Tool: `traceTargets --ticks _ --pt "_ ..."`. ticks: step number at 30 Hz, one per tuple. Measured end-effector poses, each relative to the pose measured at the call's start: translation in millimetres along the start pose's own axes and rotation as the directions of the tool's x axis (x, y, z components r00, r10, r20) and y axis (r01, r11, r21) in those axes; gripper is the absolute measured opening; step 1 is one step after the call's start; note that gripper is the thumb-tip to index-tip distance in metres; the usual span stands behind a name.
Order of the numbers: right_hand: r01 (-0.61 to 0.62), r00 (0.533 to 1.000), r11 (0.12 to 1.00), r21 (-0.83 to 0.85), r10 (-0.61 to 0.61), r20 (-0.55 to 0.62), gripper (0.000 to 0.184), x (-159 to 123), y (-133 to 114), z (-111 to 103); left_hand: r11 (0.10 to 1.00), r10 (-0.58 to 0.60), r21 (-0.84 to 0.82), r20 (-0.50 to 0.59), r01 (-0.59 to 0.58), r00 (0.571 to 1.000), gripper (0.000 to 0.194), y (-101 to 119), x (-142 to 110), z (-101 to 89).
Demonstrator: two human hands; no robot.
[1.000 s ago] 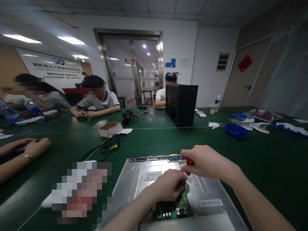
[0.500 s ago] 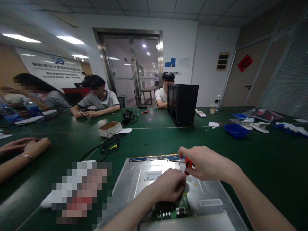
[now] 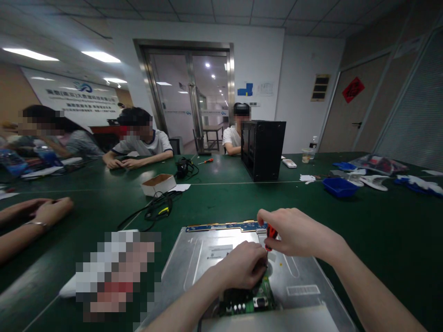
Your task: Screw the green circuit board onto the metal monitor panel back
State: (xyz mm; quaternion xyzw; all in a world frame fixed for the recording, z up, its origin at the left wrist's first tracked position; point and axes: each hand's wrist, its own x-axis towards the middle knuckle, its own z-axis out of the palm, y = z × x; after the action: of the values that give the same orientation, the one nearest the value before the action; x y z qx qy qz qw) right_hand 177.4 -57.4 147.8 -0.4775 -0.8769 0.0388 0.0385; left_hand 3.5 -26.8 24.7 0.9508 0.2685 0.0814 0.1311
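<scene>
- Near, the left hand (image 3: 247, 265) is over the green circuit board (image 3: 266, 293), its fingers curled beside the screwdriver's shaft; whether they pinch anything, I cannot tell.
- The fingers of the right hand (image 3: 294, 230) are clamped on the red screwdriver (image 3: 272, 232), above the metal panel (image 3: 304, 272); both hands sit almost where they were a second ago.
- The panel lies on the green worktop (image 3: 207, 203).
- Farther left lie cables (image 3: 157, 212) and a white box (image 3: 158, 186); farther right, a blue tray (image 3: 341, 192).
- Beyond, the black case (image 3: 266, 150) stands slightly right of its earlier place, revealing more of a person (image 3: 231, 138) behind.
- Farthest are glass doors (image 3: 173, 94).
</scene>
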Motion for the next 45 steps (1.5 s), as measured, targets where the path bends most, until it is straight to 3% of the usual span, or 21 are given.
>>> traceTargets --ticks 9,15,28,37,45 --pt "-0.058 0.998 0.998 -0.031 0.058 0.023 0.024 1.6 0.3 -1.3 1.0 -0.012 0.02 0.001 0.012 1.0 0.005 1.8 -1.2 -2.0" --pt "-0.01 1.0 1.0 -0.022 0.011 0.011 0.015 2.0 1.0 0.6 0.999 0.007 0.042 -0.002 -0.007 1.0 0.006 0.4 -0.7 -0.5" --pt "0.049 0.999 0.997 0.052 -0.05 0.019 0.028 -1.4 3.4 0.9 1.0 0.014 -0.007 -0.016 -0.014 1.0 0.008 -1.8 -0.3 2.5" --pt "-0.033 0.999 0.998 -0.046 0.033 0.0 0.015 3.7 -0.9 1.3 1.0 0.0 0.015 -0.029 0.001 1.0 0.009 1.0 -1.0 0.0" --pt "0.052 0.998 0.993 0.104 -0.057 0.042 0.035 -2.0 3.3 1.6 1.0 -0.005 0.002 -0.016 0.005 1.0 0.006 -1.6 -0.4 2.3"
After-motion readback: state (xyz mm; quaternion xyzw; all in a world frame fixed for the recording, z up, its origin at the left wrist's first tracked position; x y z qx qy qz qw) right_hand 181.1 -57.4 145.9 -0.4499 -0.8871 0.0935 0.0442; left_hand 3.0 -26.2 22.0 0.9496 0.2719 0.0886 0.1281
